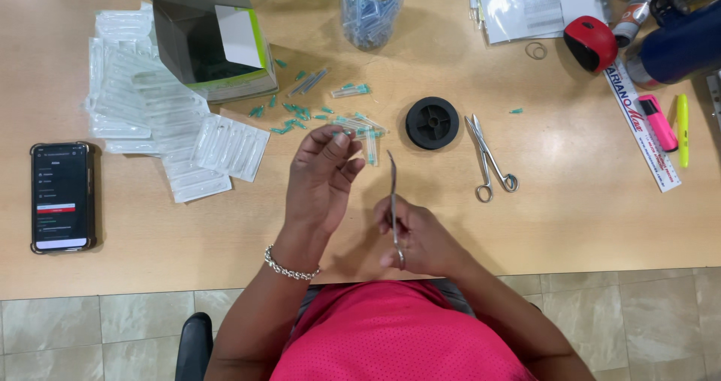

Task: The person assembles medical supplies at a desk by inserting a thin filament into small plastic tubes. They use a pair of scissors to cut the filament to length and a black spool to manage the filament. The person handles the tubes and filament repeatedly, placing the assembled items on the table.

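Right hand grips slim steel forceps, fingers closed round the ring handles, long axis near vertical in frame, tips pointing away from the body. Left hand sits just left of the tips, fingers pinched together, probably on something tiny, too small to tell. Teal-capped needles lie scattered on bench just beyond.

a wooden table carries a phone, scissors, black spool, and blister packs.

Slim steel forceps upright, tips pointing up.
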